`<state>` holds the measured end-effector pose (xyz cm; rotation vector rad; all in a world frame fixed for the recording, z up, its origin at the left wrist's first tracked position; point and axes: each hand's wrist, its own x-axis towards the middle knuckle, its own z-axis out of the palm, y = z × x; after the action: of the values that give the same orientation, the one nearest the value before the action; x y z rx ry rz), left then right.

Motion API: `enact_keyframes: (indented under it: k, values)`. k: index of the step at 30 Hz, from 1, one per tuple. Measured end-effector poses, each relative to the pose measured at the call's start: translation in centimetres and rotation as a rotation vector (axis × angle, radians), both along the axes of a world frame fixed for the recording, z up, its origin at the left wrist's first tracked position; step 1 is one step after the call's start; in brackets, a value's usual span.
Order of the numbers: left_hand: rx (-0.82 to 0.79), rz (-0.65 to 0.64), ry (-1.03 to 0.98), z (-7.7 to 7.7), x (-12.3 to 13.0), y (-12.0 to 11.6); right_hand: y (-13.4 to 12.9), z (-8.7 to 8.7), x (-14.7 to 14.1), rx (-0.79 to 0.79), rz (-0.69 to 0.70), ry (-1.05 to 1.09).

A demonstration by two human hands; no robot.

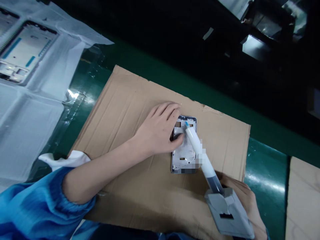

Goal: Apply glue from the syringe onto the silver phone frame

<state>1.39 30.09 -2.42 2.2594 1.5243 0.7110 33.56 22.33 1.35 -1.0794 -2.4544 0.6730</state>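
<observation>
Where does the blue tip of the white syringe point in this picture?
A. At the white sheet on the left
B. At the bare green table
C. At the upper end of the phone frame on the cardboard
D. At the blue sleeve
C: the blue tip of the syringe lies over the upper end of the phone frame, which the left hand steadies on the cardboard; the right hand holds the dispenser.

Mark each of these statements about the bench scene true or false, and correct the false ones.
1. The left hand rests on the phone frame. True.
2. The phone frame lies on bare green table. False: it lies on the cardboard sheet.
3. The right hand holds a glue dispenser with its blue tip at the frame's top. True.
4. The person wears a red sleeve. False: the sleeve is blue.
</observation>
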Motion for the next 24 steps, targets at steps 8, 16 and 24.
enact_keyframes:
  k: [8, 16, 24]
  values:
    - [-0.001, 0.003, -0.017, -0.13, 0.00, 0.05, -0.10, 0.33, 0.04, -0.039, -0.009, 0.009]
    - [-0.008, 0.008, -0.003, -0.05, 0.01, -0.03, -0.07, -0.21, 0.26, -0.019, 0.006, 0.003]
    - [-0.001, 0.014, -0.017, -0.03, 0.09, -0.03, -0.10, -0.08, 0.21, -0.038, 0.000, 0.015]
